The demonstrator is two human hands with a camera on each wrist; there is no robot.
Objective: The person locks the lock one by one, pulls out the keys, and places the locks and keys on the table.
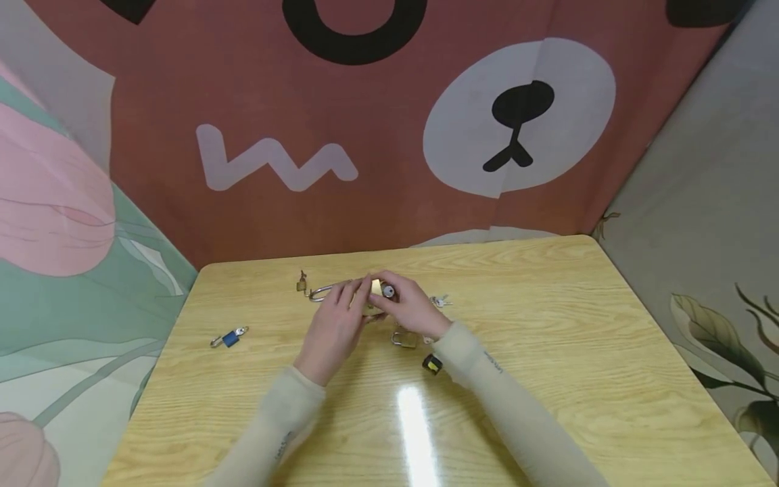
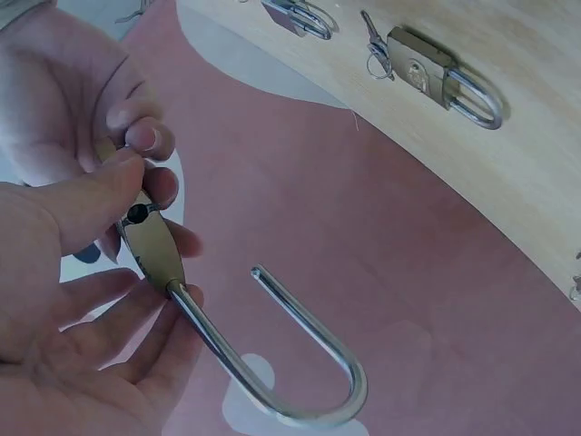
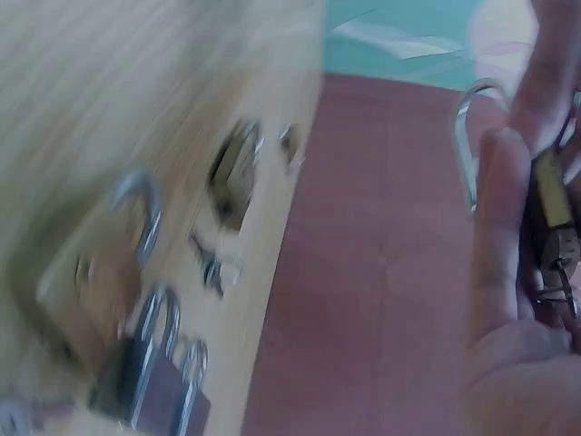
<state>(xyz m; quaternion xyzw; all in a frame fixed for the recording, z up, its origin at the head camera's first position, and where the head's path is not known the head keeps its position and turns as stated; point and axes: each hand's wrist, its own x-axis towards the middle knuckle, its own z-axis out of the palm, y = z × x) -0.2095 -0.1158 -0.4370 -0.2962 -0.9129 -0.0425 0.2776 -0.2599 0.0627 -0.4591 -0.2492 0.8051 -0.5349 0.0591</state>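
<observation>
Padlock (image 1: 376, 287), brass, shackle (image 2: 359, 391) open: held between your hands above the table (image 1: 535, 325). Left hand (image 1: 335, 331): thumb and fingers gripping the body, probably to steady it. Right hand (image 1: 412, 306): thumb and fingers pinching the end opposite the shackle, perhaps to work there. Blue lock (image 1: 230, 339): well apart, leftward, presumably set aside. Black lock (image 1: 432, 364): near your right sleeve (image 1: 465, 355).

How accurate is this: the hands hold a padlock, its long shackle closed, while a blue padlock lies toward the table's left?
The long shackle isn't closed: the left wrist view shows it open, its free end clear of the held padlock's body. The rest is right.
</observation>
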